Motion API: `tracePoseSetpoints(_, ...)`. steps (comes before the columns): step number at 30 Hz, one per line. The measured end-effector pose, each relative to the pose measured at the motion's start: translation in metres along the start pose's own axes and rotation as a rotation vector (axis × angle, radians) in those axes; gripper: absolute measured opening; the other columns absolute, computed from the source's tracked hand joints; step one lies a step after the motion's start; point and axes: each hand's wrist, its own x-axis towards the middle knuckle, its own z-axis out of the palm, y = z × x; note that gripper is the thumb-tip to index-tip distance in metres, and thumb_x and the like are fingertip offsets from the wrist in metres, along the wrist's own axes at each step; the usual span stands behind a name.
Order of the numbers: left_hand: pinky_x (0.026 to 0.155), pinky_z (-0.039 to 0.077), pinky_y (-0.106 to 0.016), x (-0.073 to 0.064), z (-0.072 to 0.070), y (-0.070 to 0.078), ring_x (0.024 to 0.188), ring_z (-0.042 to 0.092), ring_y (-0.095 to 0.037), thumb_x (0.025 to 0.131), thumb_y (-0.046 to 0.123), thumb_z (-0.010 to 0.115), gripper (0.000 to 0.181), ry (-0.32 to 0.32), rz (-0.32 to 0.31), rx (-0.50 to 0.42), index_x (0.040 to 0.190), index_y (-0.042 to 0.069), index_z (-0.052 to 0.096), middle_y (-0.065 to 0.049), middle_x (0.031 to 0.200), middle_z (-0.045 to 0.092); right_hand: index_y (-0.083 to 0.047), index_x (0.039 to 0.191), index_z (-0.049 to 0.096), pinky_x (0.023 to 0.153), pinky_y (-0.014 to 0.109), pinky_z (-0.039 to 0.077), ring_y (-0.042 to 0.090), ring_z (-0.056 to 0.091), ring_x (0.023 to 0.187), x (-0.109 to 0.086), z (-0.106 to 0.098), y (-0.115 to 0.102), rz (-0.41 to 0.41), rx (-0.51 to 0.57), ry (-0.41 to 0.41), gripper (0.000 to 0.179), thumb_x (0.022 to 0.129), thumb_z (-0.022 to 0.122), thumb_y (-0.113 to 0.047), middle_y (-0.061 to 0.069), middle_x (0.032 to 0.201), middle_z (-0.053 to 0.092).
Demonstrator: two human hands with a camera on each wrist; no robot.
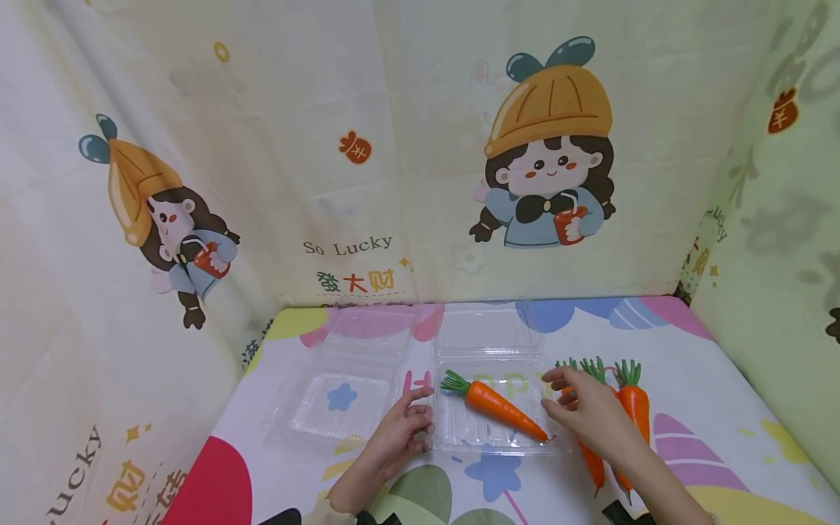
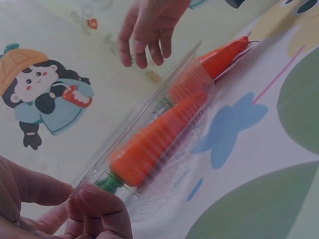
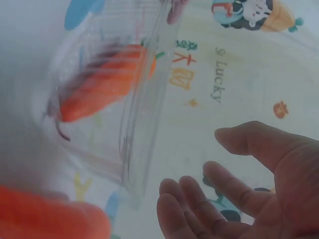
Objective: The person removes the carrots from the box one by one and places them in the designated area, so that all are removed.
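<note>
An orange carrot with a green top lies slantwise in a clear plastic clamshell box, whose lid is folded back behind it. My left hand is at the box's left side; in the left wrist view its thumb and fingers pinch the rim near the carrot's green top. My right hand hovers by the box's right edge, fingers loosely bent and apart, holding nothing, as the right wrist view also shows. Beneath and beside it lie more carrots, partly hidden by the hand and forearm.
A second clear clamshell box, lid folded back, sits on the left with no carrot in it. The table carries a colourful printed cloth. Printed curtains hang close behind and along both sides.
</note>
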Motion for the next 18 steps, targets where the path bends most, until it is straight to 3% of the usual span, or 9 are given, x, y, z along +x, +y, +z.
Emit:
tracePoseSetpoints(11, 0.059, 0.049, -0.022, 0.000, 0.002, 0.001, 0.080, 0.053, -0.012, 0.099, 0.000, 0.054, 0.053, -0.002, 0.005, -0.012, 0.149, 0.002, 0.038, 0.000, 0.096, 0.050, -0.010, 0.120, 0.068, 0.080, 0.042, 0.061, 0.020, 0.066, 0.091, -0.001, 0.032, -0.009, -0.007, -0.012, -0.011, 0.039, 0.085, 0.082, -0.020, 0.010, 0.112, 0.069)
tracePoseSetpoints(18, 0.059, 0.048, -0.021, 0.000, 0.001, 0.000, 0.080, 0.053, -0.011, 0.099, 0.001, 0.055, 0.054, -0.001, 0.007, -0.008, 0.150, 0.001, 0.037, 0.000, 0.096, 0.050, -0.012, 0.117, 0.068, 0.076, 0.041, 0.061, 0.020, 0.063, 0.087, 0.001, 0.050, -0.011, 0.015, -0.137, -0.009, 0.037, 0.083, 0.082, -0.019, 0.009, 0.106, 0.067)
